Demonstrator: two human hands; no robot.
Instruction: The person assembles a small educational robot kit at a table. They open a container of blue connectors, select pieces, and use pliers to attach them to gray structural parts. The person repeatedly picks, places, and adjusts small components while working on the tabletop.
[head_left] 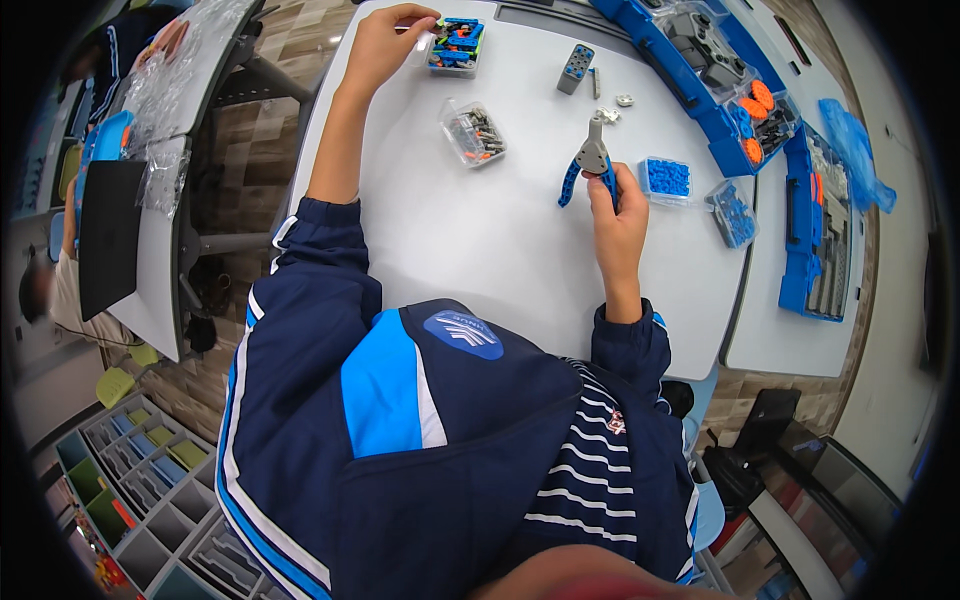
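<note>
At the far left of the white table, my left hand reaches a clear box of mixed blue, green and black building pieces. Its thumb and forefinger are pinched at the box's left rim; what lies between them is too small to make out. My right hand grips a pair of grey and blue pliers by one handle, with the other handle spread out to the left. The pliers' tip points away from me, near some small white pieces. Another clear box of small grey and orange parts stands between my hands.
A dark grey block with round holes stands at the back. Right of my right hand are boxes of small blue pieces and blue parts. Large blue cases line the right edge. Another table stands left.
</note>
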